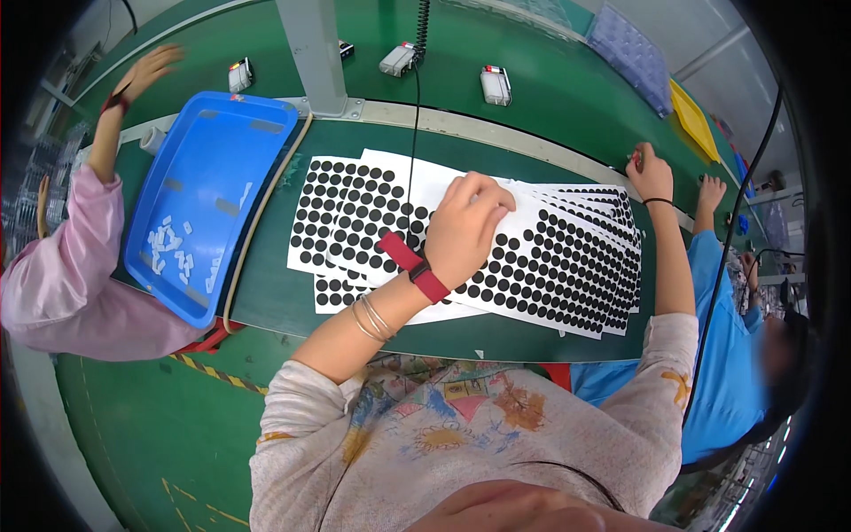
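Note:
My left hand [466,223], with a red strap and bangles at the wrist, is over the middle of overlapping white sheets of round black stickers [541,275]. Its fingers are curled together, and whatever they may hold is hidden. Some sticker spots on the sheet beside it are bare white. My right hand [654,175], with a dark band on its wrist, is stretched out past the sheets' right end, by the bench's far rail. Its fingers are closed round a small red thing [636,159], mostly covered by them.
A blue tray [282,113] with small white pieces [167,244] stands on the left. White devices [496,86] lie on the green surface beyond the rail. A grey post [312,58] rises behind the bench; a coiled cable [423,31] hangs down. Co-workers' arms are at both sides.

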{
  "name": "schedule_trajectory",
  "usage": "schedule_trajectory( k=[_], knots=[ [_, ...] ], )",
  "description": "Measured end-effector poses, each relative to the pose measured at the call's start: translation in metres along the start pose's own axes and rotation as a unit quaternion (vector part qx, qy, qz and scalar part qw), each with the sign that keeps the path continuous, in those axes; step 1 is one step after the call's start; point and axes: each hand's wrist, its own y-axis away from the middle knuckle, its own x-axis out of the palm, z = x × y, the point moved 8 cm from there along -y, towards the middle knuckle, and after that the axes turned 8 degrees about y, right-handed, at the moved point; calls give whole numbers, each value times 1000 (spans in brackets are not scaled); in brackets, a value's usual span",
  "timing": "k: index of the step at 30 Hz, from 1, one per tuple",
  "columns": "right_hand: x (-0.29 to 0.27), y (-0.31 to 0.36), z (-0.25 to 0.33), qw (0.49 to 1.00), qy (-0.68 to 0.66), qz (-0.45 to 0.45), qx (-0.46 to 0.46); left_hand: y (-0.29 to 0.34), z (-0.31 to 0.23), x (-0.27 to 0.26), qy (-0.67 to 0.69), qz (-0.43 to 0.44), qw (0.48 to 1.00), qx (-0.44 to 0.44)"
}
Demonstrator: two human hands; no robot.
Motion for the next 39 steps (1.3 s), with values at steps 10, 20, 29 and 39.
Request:
schedule_trajectory(
  k=[10,20,29,39],
  knots=[
    [-75,53,175,463,-876,103,-84,-10,13,-68,73,-172,982,-16],
    [-53,94,267,384,-870,267,-157,-23,-7,-44,38,42,998,2],
    [-43,98,269,339,-876,311,-146,-18,0,-35,12,45,999,-29],
    [-49,97,262,413,-841,274,-216,-15,10,-38,10,28,986,-166]
  ],
)
